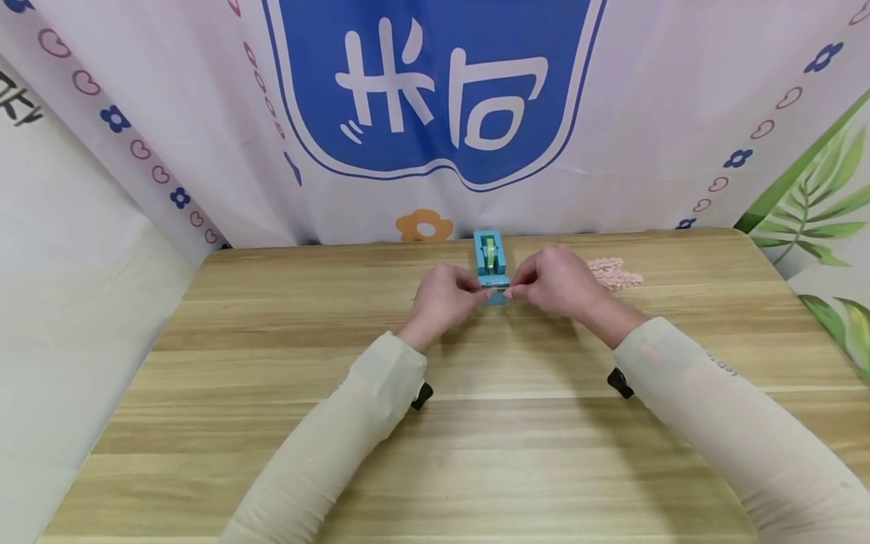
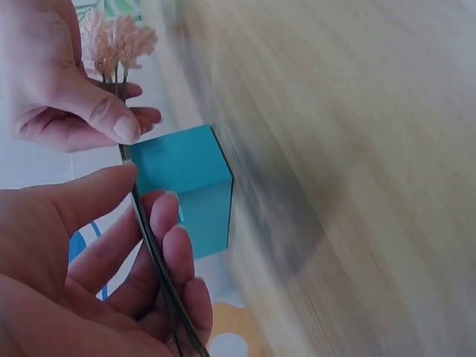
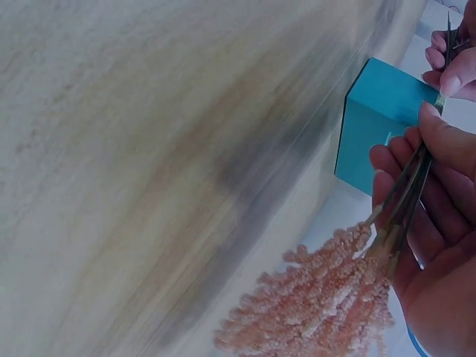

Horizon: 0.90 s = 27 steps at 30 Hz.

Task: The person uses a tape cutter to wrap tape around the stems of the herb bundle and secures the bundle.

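Note:
A small bunch of pink flowers (image 3: 320, 297) on thin dark stems (image 2: 160, 260) is stretched between both hands, in front of a teal tape dispenser (image 1: 491, 253) with a light green roll. My left hand (image 1: 442, 298) pinches the stems toward their bare end, thumb on top and fingers curled beneath. Closer to the blossoms, my right hand (image 1: 560, 283) grips the same stems between thumb and fingers. The thumbs are close together along the stems in the left wrist view. In the right wrist view a pale band (image 3: 440, 100) shows on the stems between the thumbs.
The dispenser stands near the back edge of a wooden table (image 1: 476, 446), against a printed cloth backdrop (image 1: 618, 174) with an orange flower print (image 1: 408, 227). Dark straps with black clips (image 1: 620, 382) hang below the sleeves.

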Motion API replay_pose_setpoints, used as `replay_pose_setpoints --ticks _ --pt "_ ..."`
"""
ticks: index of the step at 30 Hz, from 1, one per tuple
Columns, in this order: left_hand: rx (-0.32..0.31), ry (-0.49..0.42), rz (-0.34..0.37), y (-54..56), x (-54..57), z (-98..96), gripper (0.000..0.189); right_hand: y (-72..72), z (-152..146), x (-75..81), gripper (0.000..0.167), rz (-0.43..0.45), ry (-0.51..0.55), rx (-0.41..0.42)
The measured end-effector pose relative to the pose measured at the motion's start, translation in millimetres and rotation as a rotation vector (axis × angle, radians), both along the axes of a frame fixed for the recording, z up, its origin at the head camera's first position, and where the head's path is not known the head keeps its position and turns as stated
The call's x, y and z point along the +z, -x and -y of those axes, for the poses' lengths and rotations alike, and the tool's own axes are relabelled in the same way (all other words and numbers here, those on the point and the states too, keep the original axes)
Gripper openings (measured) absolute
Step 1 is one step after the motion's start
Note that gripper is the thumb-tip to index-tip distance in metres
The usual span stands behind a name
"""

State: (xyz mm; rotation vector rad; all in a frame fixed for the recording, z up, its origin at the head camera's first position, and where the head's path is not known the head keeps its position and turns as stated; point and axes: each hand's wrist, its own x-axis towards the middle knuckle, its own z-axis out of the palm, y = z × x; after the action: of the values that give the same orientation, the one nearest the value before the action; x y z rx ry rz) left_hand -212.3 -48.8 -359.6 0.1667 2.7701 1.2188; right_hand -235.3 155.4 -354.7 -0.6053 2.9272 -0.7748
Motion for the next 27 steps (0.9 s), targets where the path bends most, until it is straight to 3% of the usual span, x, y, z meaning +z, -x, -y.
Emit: replay_pose_setpoints --ticks 8,16,22,27 --pt "0.078 0.050 -0.025 -3.2 -1.6 -5.8 0.017 0.6 1 -3.0 0.010 -0.023 0.006 -0.027" --pt "0.132 0.015 -0.021 -4.8 -3.5 -9.8 0.024 1.2 2 -4.2 0.012 -0.029 0.004 -0.053" --pt "0.180 -0.012 0.009 -4.0 -6.8 -13.1 0.023 1.1 3 -6.6 0.012 -0.021 0.009 -0.057" --pt "0.262 -0.061 0.066 -3.1 -8.1 -17.1 0.024 1.2 4 -8.6 0.013 -0.029 0.019 -0.059"
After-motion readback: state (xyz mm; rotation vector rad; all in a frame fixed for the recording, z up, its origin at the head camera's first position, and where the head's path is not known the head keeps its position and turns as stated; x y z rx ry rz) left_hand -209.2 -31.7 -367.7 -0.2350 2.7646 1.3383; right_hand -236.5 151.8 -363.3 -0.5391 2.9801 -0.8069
